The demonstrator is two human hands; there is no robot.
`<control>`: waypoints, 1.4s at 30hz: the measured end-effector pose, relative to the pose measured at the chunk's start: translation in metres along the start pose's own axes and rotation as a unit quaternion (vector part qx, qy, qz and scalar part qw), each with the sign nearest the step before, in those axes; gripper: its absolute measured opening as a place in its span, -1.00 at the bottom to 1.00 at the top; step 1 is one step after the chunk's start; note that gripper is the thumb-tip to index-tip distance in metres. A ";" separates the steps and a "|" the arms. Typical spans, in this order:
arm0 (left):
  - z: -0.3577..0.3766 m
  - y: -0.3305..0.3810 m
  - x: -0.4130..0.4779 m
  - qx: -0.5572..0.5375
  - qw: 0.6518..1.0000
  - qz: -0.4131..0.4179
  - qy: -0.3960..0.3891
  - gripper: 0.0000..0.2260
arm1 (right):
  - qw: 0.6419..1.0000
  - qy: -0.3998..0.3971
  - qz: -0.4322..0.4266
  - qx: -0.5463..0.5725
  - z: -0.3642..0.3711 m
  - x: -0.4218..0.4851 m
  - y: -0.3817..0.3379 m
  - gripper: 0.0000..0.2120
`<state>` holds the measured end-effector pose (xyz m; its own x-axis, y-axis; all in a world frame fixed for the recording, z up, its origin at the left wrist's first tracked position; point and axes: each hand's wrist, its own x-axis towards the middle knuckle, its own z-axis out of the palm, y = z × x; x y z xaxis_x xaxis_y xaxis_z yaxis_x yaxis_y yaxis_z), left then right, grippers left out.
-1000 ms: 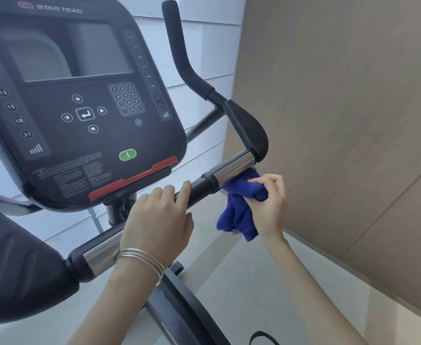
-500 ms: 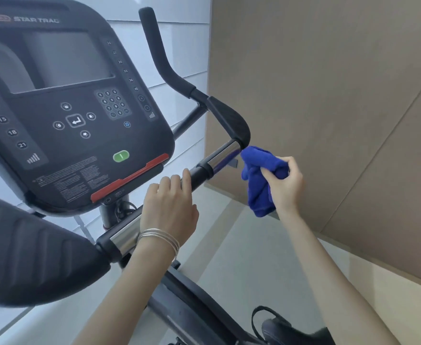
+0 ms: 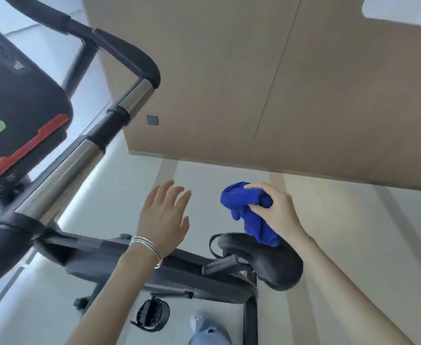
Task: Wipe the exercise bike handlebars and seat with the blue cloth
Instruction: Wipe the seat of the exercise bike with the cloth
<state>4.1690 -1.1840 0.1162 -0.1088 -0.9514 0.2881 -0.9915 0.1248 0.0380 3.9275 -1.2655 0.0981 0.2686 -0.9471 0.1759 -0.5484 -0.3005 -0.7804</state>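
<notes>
Head view: right hand [image 3: 275, 210] clutches the bunched blue cloth [image 3: 248, 210] above the black seat [image 3: 266, 262], while left hand [image 3: 163, 215] hangs empty with fingers spread.

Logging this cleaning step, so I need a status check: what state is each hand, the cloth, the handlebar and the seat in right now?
Left hand: open, fingers spread, touching nothing.
Right hand: closed around the cloth.
Blue cloth: bunched, its tail hanging at the seat's front edge.
Handlebar: free, no hand on it.
Seat: bare; contact with the cloth unclear.
</notes>
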 end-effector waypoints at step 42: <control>0.156 0.048 -0.013 -0.148 0.959 0.030 -0.239 -0.49 | 0.958 -0.052 0.013 -0.280 0.034 -0.100 0.124 -0.75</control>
<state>4.1119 -1.2096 -0.0347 -0.2554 -0.9515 -0.1714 -0.9260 0.1897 0.3264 3.8596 -1.2046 -0.0370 0.3101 -0.9476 0.0763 -0.8876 -0.3173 -0.3338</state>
